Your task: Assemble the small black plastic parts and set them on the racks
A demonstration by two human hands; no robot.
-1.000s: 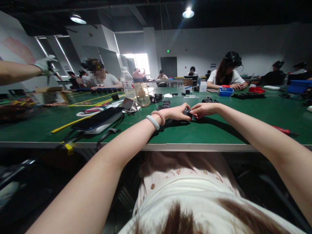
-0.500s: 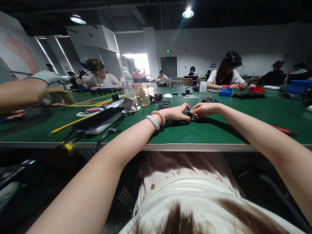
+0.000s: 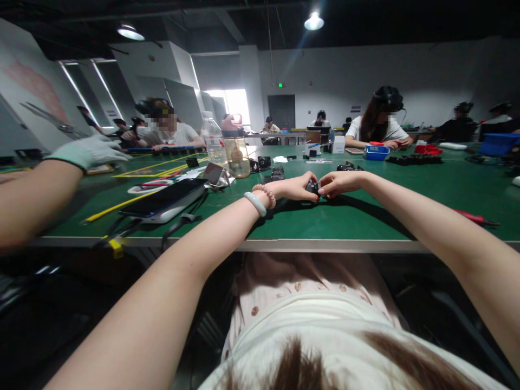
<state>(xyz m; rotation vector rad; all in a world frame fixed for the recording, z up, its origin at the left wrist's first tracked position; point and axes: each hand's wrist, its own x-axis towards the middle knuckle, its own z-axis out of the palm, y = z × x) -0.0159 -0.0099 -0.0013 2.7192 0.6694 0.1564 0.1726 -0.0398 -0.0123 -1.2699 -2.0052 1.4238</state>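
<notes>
One black part (image 3: 312,188) between fingertips (image 3: 324,192)

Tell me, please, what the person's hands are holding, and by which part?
Both hands grip one small black part: the left hand wraps around its left side, and the right hand pinches its right side.

small part (image 3: 312,188): black plastic, faint sheen
table top (image 3: 365,216): green mat, matt and smooth
bangle (image 3: 255,203): pale, glossy, smooth
bead bracelet (image 3: 266,190): pink polished beads
glove (image 3: 87,153): grey knitted cloth, matt
bottle (image 3: 238,157): clear, glossy plastic
flat device (image 3: 162,200): glossy black top, white shell
</notes>
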